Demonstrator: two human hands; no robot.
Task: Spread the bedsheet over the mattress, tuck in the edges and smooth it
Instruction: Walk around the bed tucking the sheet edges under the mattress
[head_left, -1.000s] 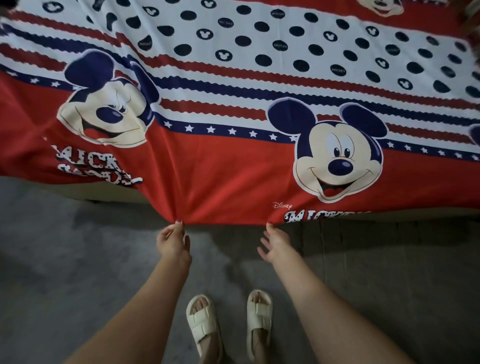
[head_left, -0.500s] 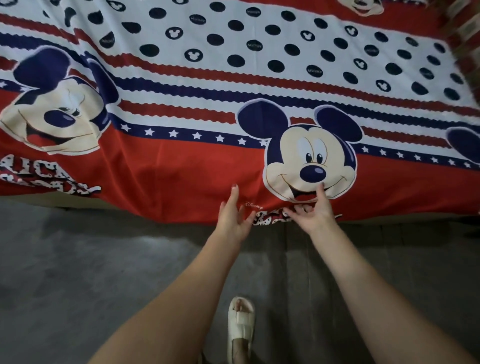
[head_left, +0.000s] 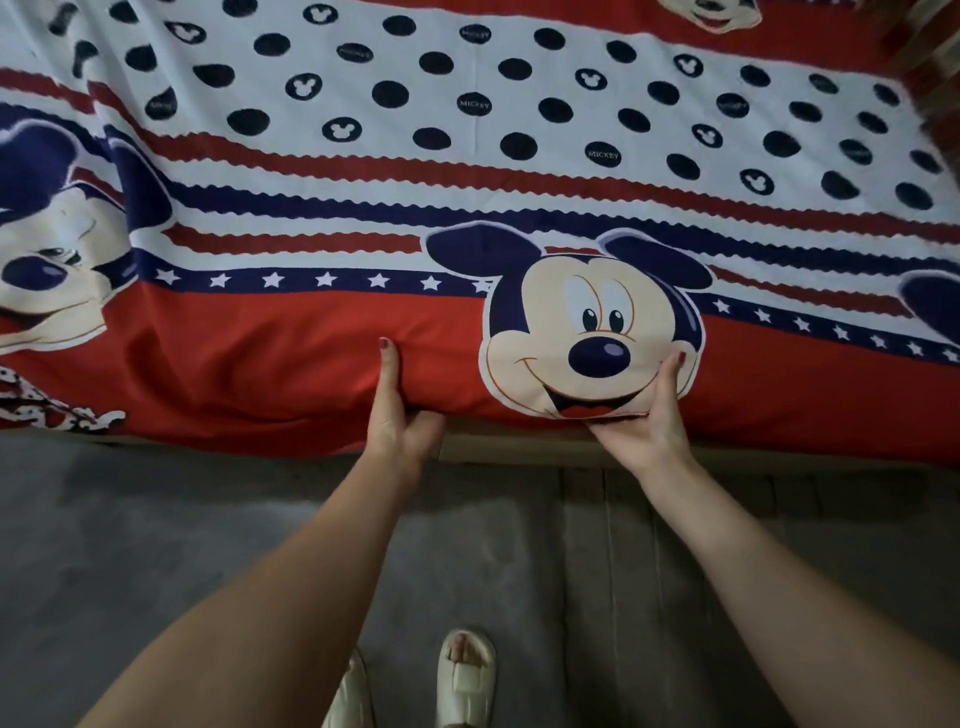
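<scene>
The bedsheet, red with white and navy stripes, dark dots and cartoon mouse faces, lies spread across the mattress. Its red border hangs over the near side. My left hand grips the hanging edge, thumb on top of the red cloth, fingers folded under it. My right hand holds the edge just below a mouse face, thumb up on the face, fingers beneath the fold. Between the hands the hem is turned under and a tan strip of the mattress side shows.
Grey floor runs along the near side of the bed. My feet in pale sandals stand close to the bed. To the left the sheet's hem still hangs loose over the side.
Both hands rose from below the hanging hem onto the bed's edge and closed on the sheet. The hem between them went from hanging down to folded under.
</scene>
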